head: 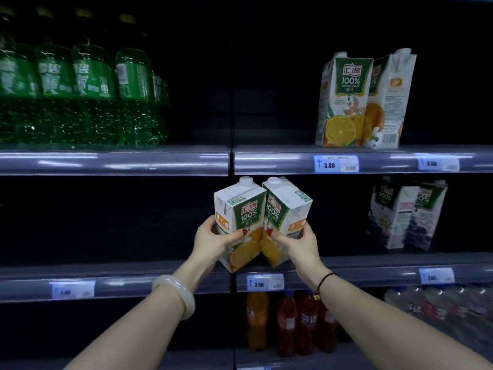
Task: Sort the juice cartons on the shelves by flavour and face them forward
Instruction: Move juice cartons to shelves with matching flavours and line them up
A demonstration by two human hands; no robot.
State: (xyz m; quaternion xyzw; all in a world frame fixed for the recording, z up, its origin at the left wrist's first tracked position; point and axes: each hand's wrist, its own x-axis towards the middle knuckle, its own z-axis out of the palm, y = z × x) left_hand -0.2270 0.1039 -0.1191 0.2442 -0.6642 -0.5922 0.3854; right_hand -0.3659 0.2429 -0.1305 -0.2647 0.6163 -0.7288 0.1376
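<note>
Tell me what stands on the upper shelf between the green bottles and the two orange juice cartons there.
Nothing: in the head view that stretch of the upper shelf is bare from the green bottles to the two orange juice cartons.

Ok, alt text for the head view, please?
Two orange juice cartons are held side by side before the middle shelf: the left carton in the left hand, the right carton in the right hand. Two more orange cartons stand on the upper shelf, two purple cartons below them.
</note>
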